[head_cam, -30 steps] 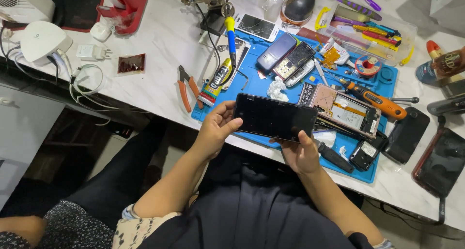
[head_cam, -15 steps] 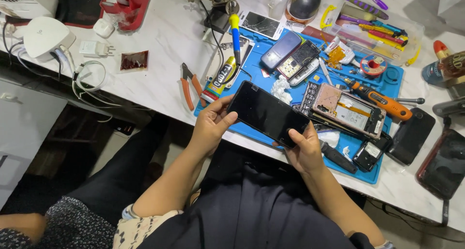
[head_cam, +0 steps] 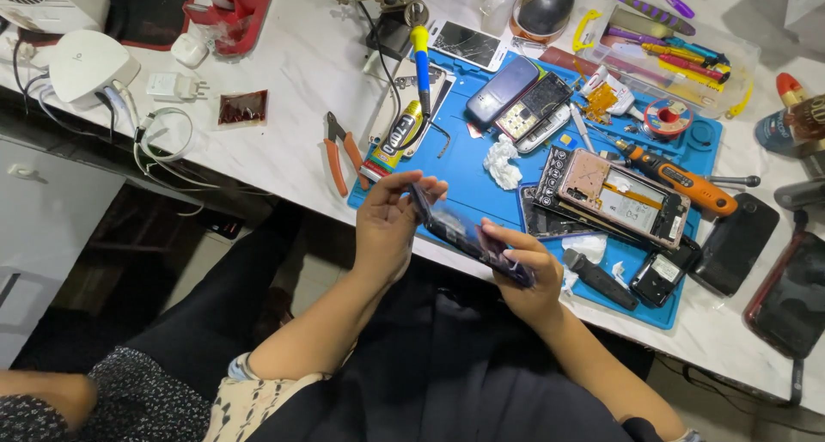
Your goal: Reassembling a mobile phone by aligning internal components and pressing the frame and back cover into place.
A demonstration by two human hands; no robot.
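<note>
A dark phone (head_cam: 468, 236) is held edge-on over the near edge of the counter (head_cam: 292, 73), just above the near left corner of the blue mat (head_cam: 481, 193). The left hand (head_cam: 388, 227) has its grip closed on the phone's far end, fingers curled over the top edge. The right hand (head_cam: 524, 274) has its grip closed on the near end, thumb along the upper side and fingers beneath. The phone tilts from upper left down to lower right between the two hands.

On the mat, just beyond the right hand, lies an opened phone body (head_cam: 614, 197) with its inner parts showing, and beside it toward the right edge an orange-handled screwdriver (head_cam: 679, 177). A crumpled white tissue (head_cam: 503, 161) sits near the middle of the mat. Farther back are a small keypad phone (head_cam: 501, 90) and a bare circuit board (head_cam: 537, 107). Left of the mat, near the counter's front edge, lie orange-handled pliers (head_cam: 342, 154). A white charger block (head_cam: 86, 64) with cables sits at the counter's left end. A dark phone shell (head_cam: 733, 244) rests off the mat's right side.
</note>
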